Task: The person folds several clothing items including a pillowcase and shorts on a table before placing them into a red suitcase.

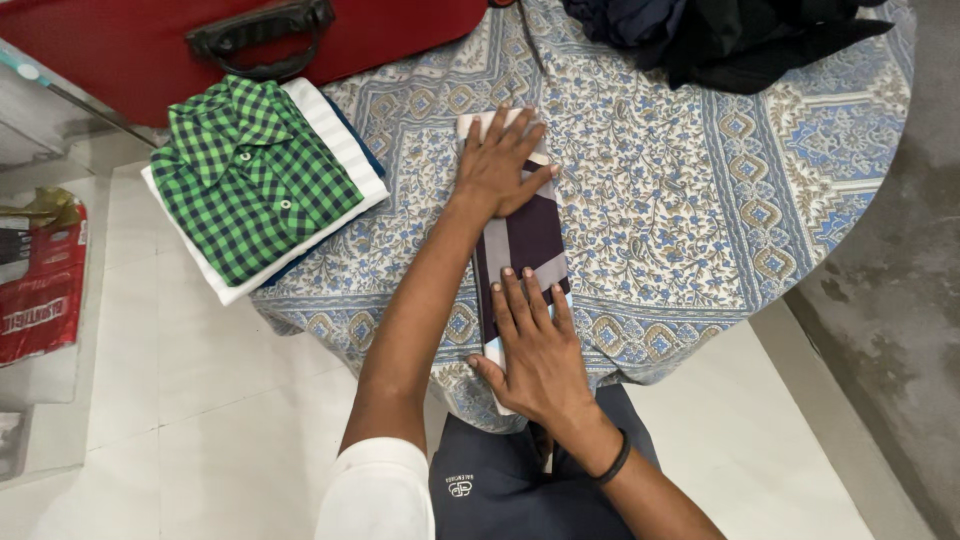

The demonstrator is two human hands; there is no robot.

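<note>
Both palms flat and open, left hand [500, 165] and right hand [538, 355] pressing a folded dark cloth [525, 240] mid-frame on the patterned tablecloth [680, 200], mid-fold, likely needing another fold.

A round table [800, 150] fills the upper middle of the view, draped in a pale cloth [650, 180] printed with blue flowers and bordered panels; the cloth hangs over the near edge in soft folds; beneath and to the left lies a floor of large white tiles [200, 400], glossy under even, soft light; to the right the tiles end at a straight line and give way to rough grey concrete [900, 300], mottled with darker stains; at the far left edge stands a glass-fronted white surface [40, 130].
</note>
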